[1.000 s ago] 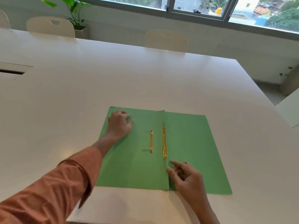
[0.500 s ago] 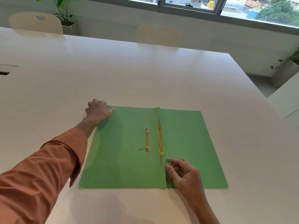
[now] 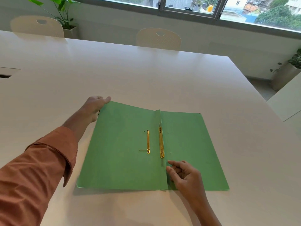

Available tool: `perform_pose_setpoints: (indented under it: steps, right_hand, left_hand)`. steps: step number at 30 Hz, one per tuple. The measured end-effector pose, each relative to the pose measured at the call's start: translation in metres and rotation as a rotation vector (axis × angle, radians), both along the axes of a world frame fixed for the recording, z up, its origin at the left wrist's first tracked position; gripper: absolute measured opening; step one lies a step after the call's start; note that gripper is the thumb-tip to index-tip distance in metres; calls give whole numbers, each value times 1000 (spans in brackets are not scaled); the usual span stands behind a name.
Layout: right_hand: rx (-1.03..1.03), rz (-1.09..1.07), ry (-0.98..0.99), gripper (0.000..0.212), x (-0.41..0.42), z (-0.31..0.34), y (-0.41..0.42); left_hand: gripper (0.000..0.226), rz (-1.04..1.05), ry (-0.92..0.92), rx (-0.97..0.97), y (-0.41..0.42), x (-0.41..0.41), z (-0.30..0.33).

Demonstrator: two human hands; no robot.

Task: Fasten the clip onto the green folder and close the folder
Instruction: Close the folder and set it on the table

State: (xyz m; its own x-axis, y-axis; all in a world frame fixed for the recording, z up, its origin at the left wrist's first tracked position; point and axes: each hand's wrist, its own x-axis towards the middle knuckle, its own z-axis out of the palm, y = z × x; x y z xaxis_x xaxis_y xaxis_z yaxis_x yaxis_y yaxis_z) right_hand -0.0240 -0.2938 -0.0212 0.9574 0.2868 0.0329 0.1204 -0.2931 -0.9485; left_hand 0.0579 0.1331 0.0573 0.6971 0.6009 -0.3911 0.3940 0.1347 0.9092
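Observation:
A green folder (image 3: 123, 154) lies open on the white table (image 3: 130, 75). Its left flap is lifted a little at the far left corner, where my left hand (image 3: 96, 104) grips the edge. A gold clip bar (image 3: 148, 141) with two thin prongs sits on the left flap. A longer gold fastener strip (image 3: 161, 142) runs along the centre fold. My right hand (image 3: 184, 174) rests with loosely curled fingers on the right flap, close to the fold near the front edge, holding nothing.
Two white chairs (image 3: 158, 39) stand along the table's far side, with a potted plant (image 3: 65, 17) behind the left one. A second white table (image 3: 288, 101) stands to the right. A cable slot (image 3: 4, 76) is at the left edge.
My left hand slid from the middle of the left flap to its far left corner and took hold of the edge, which now lifts slightly. My right hand stayed put.

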Motion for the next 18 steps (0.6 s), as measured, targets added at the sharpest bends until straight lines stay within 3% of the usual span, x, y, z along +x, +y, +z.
perform_pose_setpoints:
  steps: [3,8,13,18]
  right_hand:
    - [41,8,43,21,-1,4,-2]
    - [194,23,242,16,1,16,-6]
    - [331,53,364,23,9,27,-23]
    - [440,38,362,39,30,44,-43]
  left_hand:
    - [37,-54,-59,-223,-10,-21,16]
    - [52,-245,-121,-374,-38,-75,42]
    - [66,-410,-312,-580,-75,-106,72]
    - [73,-544,-372,-437,-134,-104,77]
